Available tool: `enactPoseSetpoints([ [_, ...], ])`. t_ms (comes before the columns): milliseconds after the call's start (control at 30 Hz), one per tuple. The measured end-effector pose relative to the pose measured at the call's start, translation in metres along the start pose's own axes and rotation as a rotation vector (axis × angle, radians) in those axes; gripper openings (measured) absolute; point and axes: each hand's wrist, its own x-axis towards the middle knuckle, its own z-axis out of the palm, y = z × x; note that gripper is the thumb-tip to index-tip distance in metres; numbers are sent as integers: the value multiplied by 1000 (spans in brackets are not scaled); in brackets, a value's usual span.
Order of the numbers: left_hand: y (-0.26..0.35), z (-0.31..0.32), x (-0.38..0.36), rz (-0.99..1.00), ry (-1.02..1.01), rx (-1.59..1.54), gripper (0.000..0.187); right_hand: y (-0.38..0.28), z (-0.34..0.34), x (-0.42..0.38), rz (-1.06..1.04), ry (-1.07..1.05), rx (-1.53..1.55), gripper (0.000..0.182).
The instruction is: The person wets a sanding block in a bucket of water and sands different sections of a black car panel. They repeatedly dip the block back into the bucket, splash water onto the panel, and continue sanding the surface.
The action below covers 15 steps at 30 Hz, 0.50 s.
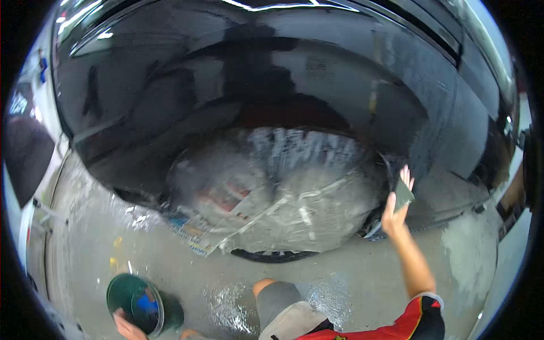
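A folded grey-green piece of sandpaper (403, 195) is pinned between the thumb and fingers of my right hand (392, 213), its fingertips showing above. That hand is at the dark body panel (428, 164), just right of the wheel arch of a black car. Low on the left, my left hand (129, 327) is at the near rim of a dark green bucket (173, 311), its fingers smeared by motion. Something blue (147, 304) shows inside the bucket.
Cloudy plastic sheeting (317, 209) and newspaper (190, 233) cover the wheel, with the black tire (275, 256) showing beneath. Whitish streaks mark the panel. Wet patches shine on the concrete floor (226, 309). A dark rounded panel (28, 158) stands at far left.
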Motion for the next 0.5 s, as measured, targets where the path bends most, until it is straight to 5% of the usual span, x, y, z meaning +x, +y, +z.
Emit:
enactPoseSetpoints([
  [67, -57, -13, 26, 190, 12, 342, 39, -58, 56, -21, 123, 76, 351, 58],
  [100, -56, -6, 27, 201, -43, 520, 34, -106, 90, -28, 368, -65, 773, 54],
  [167, -99, 8, 21, 544, -7, 739, 25, -221, 153, -61, 957, -535, 1563, 51],
  [233, -102, 23, 18, 82, -321, 826, 22, -336, 210, -59, 1086, -1210, 1838, 47],
  [300, -103, 22, 13, -27, -279, 793, 35, -450, 256, -76, 853, -1542, 1771, 41],
  [400, -84, 12, 4, 28, 261, 748, 38, -598, 320, -113, 8, -1917, 1147, 33],
  [433, -86, 13, -2, -101, 319, 798, 38, -644, 348, -136, -357, -1916, 870, 31],
  [500, -83, 9, -9, -226, 260, 656, 36, -701, 380, -186, -1045, -1538, 842, 28],
])
